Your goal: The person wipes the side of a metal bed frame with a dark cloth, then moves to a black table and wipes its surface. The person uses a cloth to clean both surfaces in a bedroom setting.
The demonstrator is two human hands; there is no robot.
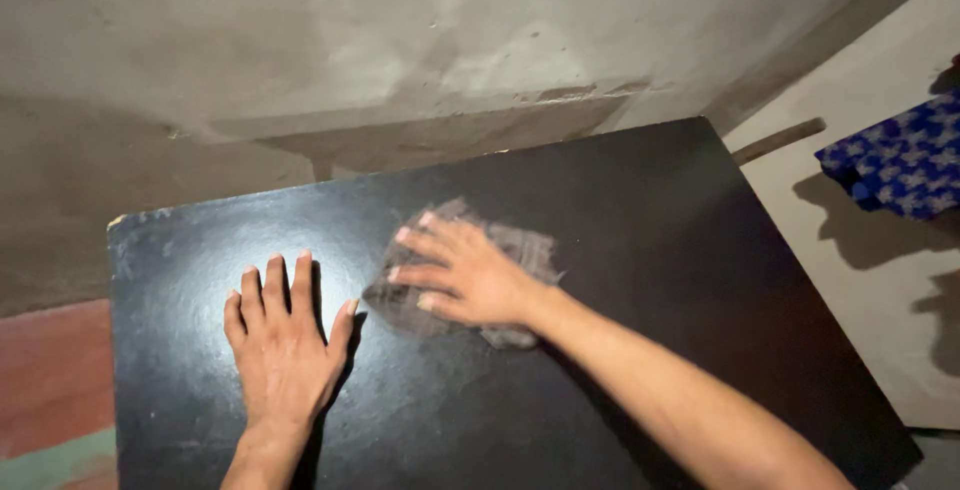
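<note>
Hands both down on flat black rectangular tabletop [640, 250], dusty and scuffed, glare patch near its left half. Left hand [283, 342] laid palm-down, fingers [275, 285] straight and held close together, thumb angled out to the side, gripping nothing. Right hand [465, 272] resting flat on thin grey crumpled cloth [525, 250], fingers [425, 247] spread and pointing left, pressing cloth against board; no pinch visible. Cloth near tabletop centre, just right of left hand, its lower-left corner close to that thumb; touching or apart, cannot tell. Cloth edges showing beyond right hand at top, right and beneath wrist. Right forearm crossing board from lower right corner. Rough grey plaster wall [400, 40] behind tabletop. Reddish floor patch [55, 370] at left. Pale floor [860, 130] at right, with blue patterned fabric [900, 160] at frame edge, well apart from board. Thin wooden stick [780, 140] lying near board's far right corner.
</note>
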